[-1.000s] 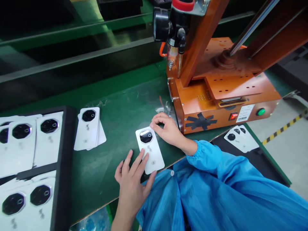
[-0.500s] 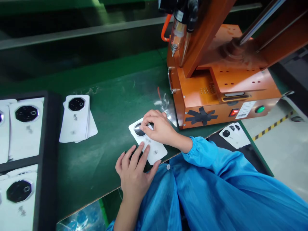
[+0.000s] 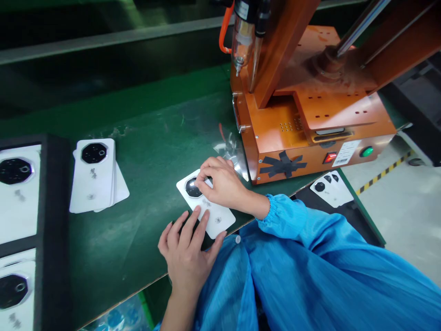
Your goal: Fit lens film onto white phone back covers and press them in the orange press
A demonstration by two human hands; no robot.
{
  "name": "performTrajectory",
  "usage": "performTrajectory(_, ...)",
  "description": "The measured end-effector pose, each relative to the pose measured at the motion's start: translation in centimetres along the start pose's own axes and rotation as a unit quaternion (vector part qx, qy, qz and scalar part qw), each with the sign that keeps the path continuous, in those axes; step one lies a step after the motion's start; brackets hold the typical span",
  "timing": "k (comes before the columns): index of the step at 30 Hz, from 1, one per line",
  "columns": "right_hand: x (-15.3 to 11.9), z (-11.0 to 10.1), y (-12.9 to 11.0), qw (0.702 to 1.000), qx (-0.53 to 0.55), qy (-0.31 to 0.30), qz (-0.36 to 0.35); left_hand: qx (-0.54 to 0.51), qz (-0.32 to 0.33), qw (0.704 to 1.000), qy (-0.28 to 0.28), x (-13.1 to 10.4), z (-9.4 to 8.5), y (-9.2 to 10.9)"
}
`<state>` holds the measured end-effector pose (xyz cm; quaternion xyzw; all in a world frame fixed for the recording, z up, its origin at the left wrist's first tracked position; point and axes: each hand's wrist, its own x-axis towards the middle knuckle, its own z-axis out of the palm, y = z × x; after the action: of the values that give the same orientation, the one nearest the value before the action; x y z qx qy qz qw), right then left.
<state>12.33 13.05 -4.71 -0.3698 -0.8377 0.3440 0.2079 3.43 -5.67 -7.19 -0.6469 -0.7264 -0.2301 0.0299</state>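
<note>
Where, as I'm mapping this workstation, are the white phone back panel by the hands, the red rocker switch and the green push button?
White phone back panel (image 3: 216, 211): head view, middle of its white face.
Red rocker switch (image 3: 330, 157): head view, the rocker's face.
Green push button (image 3: 367, 151): head view, the cap.

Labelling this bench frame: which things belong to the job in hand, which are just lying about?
Job in hand:
White rounded-rectangular panel with black octagon, left hand touching, right hand over it
Probably the stack of matching white panels on the green table

Lying about or standing by:
Crumpled clear plastic film
Orange metal machine, untouched; role unclear
</note>
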Motion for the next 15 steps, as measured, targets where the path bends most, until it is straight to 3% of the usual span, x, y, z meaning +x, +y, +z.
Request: performTrajectory(15,0.14,0.18,0.26,1.0,-0.02,0.004,-0.002,0.001,-0.001,1.0,-0.005,-0.04,0.02,0.08)
